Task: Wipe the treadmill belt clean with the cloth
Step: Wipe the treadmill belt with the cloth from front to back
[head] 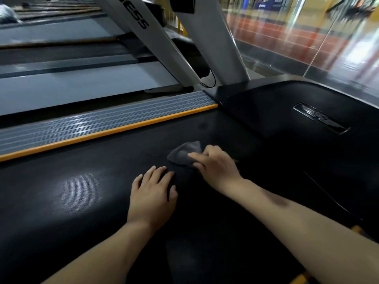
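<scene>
**Hands on the Belt**

The left hand (152, 194) lies flat on the black textured treadmill belt (82, 191), fingers (162, 173) spread. Just beyond, the right hand (215, 167) presses a crumpled grey cloth (182, 153) onto the belt, fingers curled over it, near the glossy black motor cover (287, 119).

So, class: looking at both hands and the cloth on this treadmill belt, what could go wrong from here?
1. The left hand rests flat on the belt; if the belt slid, it could slip.
2. The right hand holds the small bunched cloth, so bare fingers may smear wiped areas.
</scene>
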The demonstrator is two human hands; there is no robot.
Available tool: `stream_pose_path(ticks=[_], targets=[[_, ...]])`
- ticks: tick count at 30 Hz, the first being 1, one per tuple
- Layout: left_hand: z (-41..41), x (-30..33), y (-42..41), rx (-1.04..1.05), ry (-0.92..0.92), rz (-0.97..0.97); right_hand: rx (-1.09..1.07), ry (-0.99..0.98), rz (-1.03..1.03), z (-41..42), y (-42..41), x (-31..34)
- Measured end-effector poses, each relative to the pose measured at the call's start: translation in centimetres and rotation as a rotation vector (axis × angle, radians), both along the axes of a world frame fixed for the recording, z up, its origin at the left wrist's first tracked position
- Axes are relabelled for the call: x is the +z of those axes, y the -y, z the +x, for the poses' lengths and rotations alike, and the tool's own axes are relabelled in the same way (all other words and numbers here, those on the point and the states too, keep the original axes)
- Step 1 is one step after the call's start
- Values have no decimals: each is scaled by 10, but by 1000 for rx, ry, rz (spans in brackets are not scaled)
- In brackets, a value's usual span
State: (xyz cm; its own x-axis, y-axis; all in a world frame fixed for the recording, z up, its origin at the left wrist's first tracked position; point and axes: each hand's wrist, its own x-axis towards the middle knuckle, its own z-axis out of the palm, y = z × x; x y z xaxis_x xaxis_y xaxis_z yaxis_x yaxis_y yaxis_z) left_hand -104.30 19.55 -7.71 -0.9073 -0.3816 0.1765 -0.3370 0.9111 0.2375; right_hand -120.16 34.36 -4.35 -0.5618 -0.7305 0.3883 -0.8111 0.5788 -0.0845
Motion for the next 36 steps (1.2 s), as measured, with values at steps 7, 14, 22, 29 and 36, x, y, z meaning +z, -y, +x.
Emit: stream_pose_path(ticks=[7,14,22,29,36], targets=[[-1,0,-3,17,-24,-35,-553,-39,-64,-119,-65,-4],[-2,1,-2,10,7,-54,-165,22,-66,-26,-1,-10],[-2,6,-4,18,18,-65,-391,-97,-85,-116,-63,-4],[-4,6,-4,18,26,-44,-304,-28,-87,-44,-19,-4],[-4,8,-4,34,17,-58,-110,-119,14,-41,-25,-4]])
